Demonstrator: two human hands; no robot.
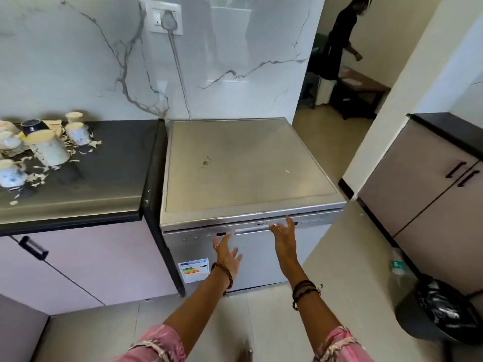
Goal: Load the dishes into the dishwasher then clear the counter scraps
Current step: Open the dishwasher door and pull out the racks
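Both the left hand and right hand reach with fingers spread, holding nothing, toward the closed dishwasher door's top edge; it likely swings down heavy and stiff. The dishes, fragile-looking ceramic, sit among scraps on the far-left counter; grip each by its body.

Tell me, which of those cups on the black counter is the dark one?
The small dark bowl-like cup at the back of the cluster, near the wall. The other cups, such as the big pale one lying on its side, are whitish.

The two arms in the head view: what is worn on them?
Both arms wear pink sleeves with pale frayed trim, pushed up near the elbows. The left hand has a brown bead bracelet at the wrist and a ring. The right hand has several dark cord and bead bands at the wrist.
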